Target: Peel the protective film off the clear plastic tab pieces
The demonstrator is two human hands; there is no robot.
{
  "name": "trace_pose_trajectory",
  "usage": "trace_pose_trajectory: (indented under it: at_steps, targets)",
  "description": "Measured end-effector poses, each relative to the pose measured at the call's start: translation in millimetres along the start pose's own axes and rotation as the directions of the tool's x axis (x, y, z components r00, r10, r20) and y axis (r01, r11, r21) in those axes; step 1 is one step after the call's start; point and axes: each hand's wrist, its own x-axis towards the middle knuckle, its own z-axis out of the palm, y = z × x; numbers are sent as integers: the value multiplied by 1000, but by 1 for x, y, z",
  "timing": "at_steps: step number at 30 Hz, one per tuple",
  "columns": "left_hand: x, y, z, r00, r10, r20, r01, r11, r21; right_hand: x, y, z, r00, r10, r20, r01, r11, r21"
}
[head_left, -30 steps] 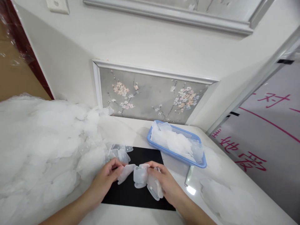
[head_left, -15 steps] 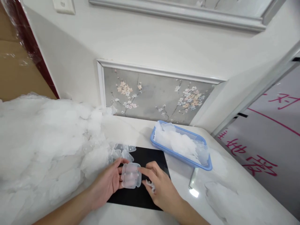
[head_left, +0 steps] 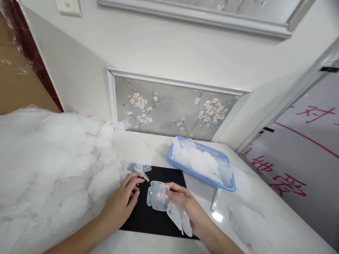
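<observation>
Over a black mat (head_left: pixel 137 222), my right hand (head_left: pixel 189 206) pinches a translucent, frosted plastic piece (head_left: pixel 156 197) between thumb and fingers. The piece is squarish with rounded corners and small round studs. More translucent plastic pieces (head_left: pixel 177 215) hang below it from the same hand, angled down to the right. My left hand (head_left: pixel 128 194) is empty, its fingers apart and slightly bent. Its fingertips are close to a few loose translucent pieces (head_left: pixel 141 170) at the mat's back left edge; whether they touch, I cannot tell.
A big heap of whitish translucent pieces (head_left: pixel 58 151) covers the left of the white table (head_left: pixel 150 146). Behind the mat to the right stands a blue basket (head_left: pixel 202 176) holding similar pieces. Clear plastic (head_left: pixel 265 225) lies at right. A wall with a floral panel (head_left: pixel 169 106) rises behind.
My left hand has let go of the plastic piece and moved left, turning palm down. The right hand now holds the piece, with more pieces showing beneath it.
</observation>
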Motion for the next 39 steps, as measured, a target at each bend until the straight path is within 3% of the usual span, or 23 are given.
trace_pose_trajectory:
  at_steps: [6,14,17,21,26,30,35,39]
  targets:
    - [0,-5,2,1000,-9,6,8,986,169,0,-3,-1,999,54,-6,-54,997,63]
    - [-3,-20,9,997,-17,75,-9,944,329,0,-4,-1,1000,6,-4,-6,1000,9]
    - [-2,-17,7,995,-20,96,-7,961,275,2,-1,-3,998,-43,-42,42,998,-39]
    - [0,-3,4,995,-33,97,28,998,53,7,2,-9,991,-127,-34,119,977,-176]
    - [2,4,5,973,-219,76,232,923,-306,9,6,-12,949,-314,41,292,819,-493]
    - [4,-4,6,965,-216,147,259,855,-450,3,7,-8,938,-320,131,333,734,-591]
    - [2,-5,3,974,-169,150,206,937,-282,0,9,-4,922,-332,197,353,518,-779]
    - [0,5,-1,958,-262,114,268,963,-42,1,11,-1,904,-352,242,385,429,-817]
